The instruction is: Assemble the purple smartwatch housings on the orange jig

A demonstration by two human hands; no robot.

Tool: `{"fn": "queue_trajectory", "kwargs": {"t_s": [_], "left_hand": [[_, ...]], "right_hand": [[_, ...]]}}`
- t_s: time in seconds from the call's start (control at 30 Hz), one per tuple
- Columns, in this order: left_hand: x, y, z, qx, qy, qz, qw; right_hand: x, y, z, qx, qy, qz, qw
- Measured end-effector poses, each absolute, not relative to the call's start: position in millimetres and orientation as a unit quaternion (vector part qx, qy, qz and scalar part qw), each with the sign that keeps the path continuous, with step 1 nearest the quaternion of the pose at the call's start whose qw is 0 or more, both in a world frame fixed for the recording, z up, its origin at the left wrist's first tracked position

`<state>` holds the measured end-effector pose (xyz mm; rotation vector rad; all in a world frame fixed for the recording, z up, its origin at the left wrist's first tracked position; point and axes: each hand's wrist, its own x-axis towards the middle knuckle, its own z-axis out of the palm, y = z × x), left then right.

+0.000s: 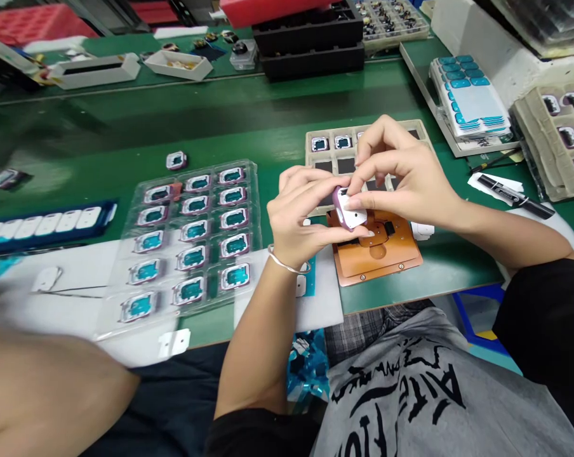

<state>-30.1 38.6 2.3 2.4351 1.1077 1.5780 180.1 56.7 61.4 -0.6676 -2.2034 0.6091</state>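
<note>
My left hand (302,212) holds a small purple-rimmed case with a white face (355,218) between its thumb and fingers. My right hand (396,168) pinches at the upper part of the same case, its thumb on the white face. Beneath the hands lies an orange fixture plate (377,259) with screws along its front edge. Behind it, a beige compartment tray (310,152) holds some purple-rimmed cases, partly hidden by my right hand. White pieces on a blue sheet (310,282) lie under my left wrist.
A clear tray (211,235) of purple-rimmed frames lies left. One frame (176,160) sits behind it. At right are stacked white-and-blue sheets (477,105), a black pen (515,197) and another beige tray (548,158). Black boxes (310,60) stand behind. A co-worker's arm (44,387) is at left.
</note>
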Motion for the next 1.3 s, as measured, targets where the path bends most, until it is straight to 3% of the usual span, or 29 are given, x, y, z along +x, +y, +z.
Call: {"fn": "queue_trajectory", "kwargs": {"t_s": [0.23, 0.4, 0.47, 0.57, 0.67, 0.73, 0.87, 1.03, 1.13, 1.2, 1.3], "left_hand": [[-29.1, 39.1, -0.1, 0.745, 0.387, 0.538, 0.072], [-35.8, 46.0, -5.2, 0.688, 0.387, 0.595, 0.153], [-36.9, 48.2, -6.2, 0.678, 0.382, 0.601, 0.185], [-38.6, 50.5, -6.9, 0.666, 0.335, 0.617, 0.253], [-41.4, 52.4, -8.1, 0.657, 0.332, 0.604, 0.305], [-43.1, 53.5, -9.2, 0.657, 0.354, 0.584, 0.319], [-43.0, 53.8, -9.0, 0.645, 0.359, 0.580, 0.343], [-39.2, 49.7, -4.6, 0.613, 0.317, 0.607, 0.395], [-44.8, 56.5, -4.0, 0.570, 0.381, 0.600, 0.411], [-54.2, 70.3, -2.6, 0.547, 0.486, 0.574, 0.369], [-71.6, 103.3, 5.0, 0.536, 0.677, 0.455, 0.215]], "right_hand": [[183.1, 44.3, 80.1, -0.270, -0.863, 0.226, 0.363], [218.1, 34.5, 121.8, -0.323, -0.828, 0.139, 0.438], [239.5, 43.7, 121.0, -0.358, -0.834, 0.185, 0.376], [267.2, 63.8, 89.4, -0.396, -0.835, 0.353, 0.146], [282.1, 73.5, 43.1, -0.435, -0.806, 0.395, 0.074], [286.2, 72.0, 18.4, -0.450, -0.818, 0.351, 0.065], [290.0, 64.7, -5.6, -0.430, -0.867, 0.236, 0.093], [292.4, 55.2, -6.2, -0.394, -0.880, 0.227, 0.139], [294.0, 48.0, -2.7, -0.400, -0.870, 0.229, 0.173], [295.1, 44.5, -0.9, -0.386, -0.867, 0.243, 0.199], [297.1, 42.2, -0.4, -0.374, -0.863, 0.252, 0.229]]}}
